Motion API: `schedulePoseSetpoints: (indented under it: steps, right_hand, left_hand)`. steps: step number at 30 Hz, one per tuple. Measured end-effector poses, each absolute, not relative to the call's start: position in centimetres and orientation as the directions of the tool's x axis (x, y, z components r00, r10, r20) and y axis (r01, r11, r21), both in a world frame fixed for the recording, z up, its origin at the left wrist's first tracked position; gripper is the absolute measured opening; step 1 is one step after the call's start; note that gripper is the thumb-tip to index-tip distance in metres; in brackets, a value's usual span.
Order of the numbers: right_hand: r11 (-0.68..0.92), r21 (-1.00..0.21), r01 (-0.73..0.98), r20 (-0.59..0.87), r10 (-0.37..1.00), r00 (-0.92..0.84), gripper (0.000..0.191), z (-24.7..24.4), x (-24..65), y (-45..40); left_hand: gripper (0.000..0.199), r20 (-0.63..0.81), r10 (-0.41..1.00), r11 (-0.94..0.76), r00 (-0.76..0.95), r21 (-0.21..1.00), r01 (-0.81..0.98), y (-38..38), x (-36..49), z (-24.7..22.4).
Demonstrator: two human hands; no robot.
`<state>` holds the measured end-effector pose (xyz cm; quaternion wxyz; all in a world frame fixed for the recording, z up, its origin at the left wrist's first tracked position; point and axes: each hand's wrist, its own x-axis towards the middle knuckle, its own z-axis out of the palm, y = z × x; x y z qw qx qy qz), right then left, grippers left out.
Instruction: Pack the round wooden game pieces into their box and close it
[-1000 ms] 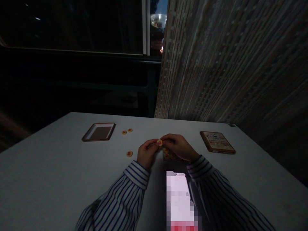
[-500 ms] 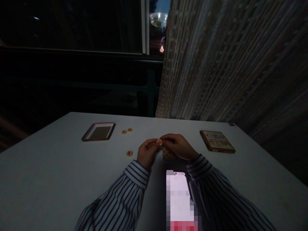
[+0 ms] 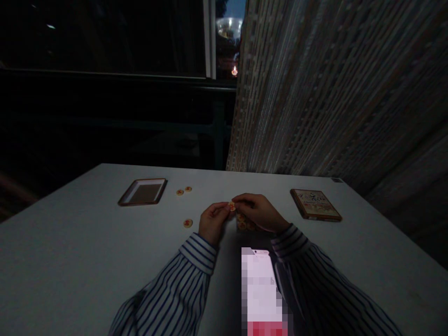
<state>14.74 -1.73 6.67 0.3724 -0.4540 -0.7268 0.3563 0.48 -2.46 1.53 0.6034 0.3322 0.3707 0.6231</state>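
Note:
Between my two hands is a round, cream Chinese chess piece (image 3: 231, 206) with a red character. My left hand (image 3: 214, 221) pinches it from the left with thumb and fingertips. From the other side, the fingertips of my right hand (image 3: 261, 212) close on its edge. Under my right hand is a small container of similar chess pieces (image 3: 242, 225), partly covered by the palm. Left of my left hand, a single chess piece (image 3: 188, 223) lies flat on the white table (image 3: 105, 261). Farther back, two more chess pieces (image 3: 179, 192) lie close together.
An open shallow box part (image 3: 159, 198) with a brown rim is at the back left. A flat box piece with a printed picture (image 3: 317, 204) lies on the right. A lit phone (image 3: 262, 289), partly pixelated, is in front of me. Behind the table hangs a string curtain (image 3: 280, 93) beside a dark window.
Almost nothing differs. Both hands keep hold of the chess piece in the same place, and the view has shifted very slightly.

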Motion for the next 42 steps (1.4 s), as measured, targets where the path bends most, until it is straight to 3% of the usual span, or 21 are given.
schedulePoseSetpoints:
  steps: [7, 18, 25, 36, 42]
  right_hand:
    - [0.312, -0.883, 0.35, 0.2, 0.926, -0.321, 0.024, 6.4, 14.77, -1.62]
    - [0.369, -0.846, 0.385, 0.258, 0.915, -0.31, 0.018, 6.3, 14.94, -1.39]
    - [0.377, -0.845, 0.379, 0.262, 0.91, -0.32, 0.017, 6.46, 14.86, -1.43]
    - [0.39, -0.837, 0.385, 0.242, 0.893, -0.379, 0.021, 6.39, 14.9, -1.61]
    - [0.477, -0.735, 0.483, 0.287, 0.863, -0.415, 0.024, 6.54, 14.96, -1.71]
  left_hand:
    - [0.04, -0.03, 0.999, 0.017, -0.017, 0.854, -0.519, -2.45, 0.49, 1.71]
    - [0.033, -0.059, 0.997, 0.022, -0.055, 0.852, -0.524, -2.32, 0.38, 1.43]
    - [0.033, -0.046, 0.999, 0.047, 0.015, 0.86, -0.508, -2.52, 0.5, 1.64]
    - [0.033, -0.08, 0.995, 0.036, -0.065, 0.86, -0.509, -2.52, 0.54, 1.93]
    - [0.029, -0.08, 0.995, 0.034, -0.067, 0.855, -0.517, -2.4, 0.55, 1.59]
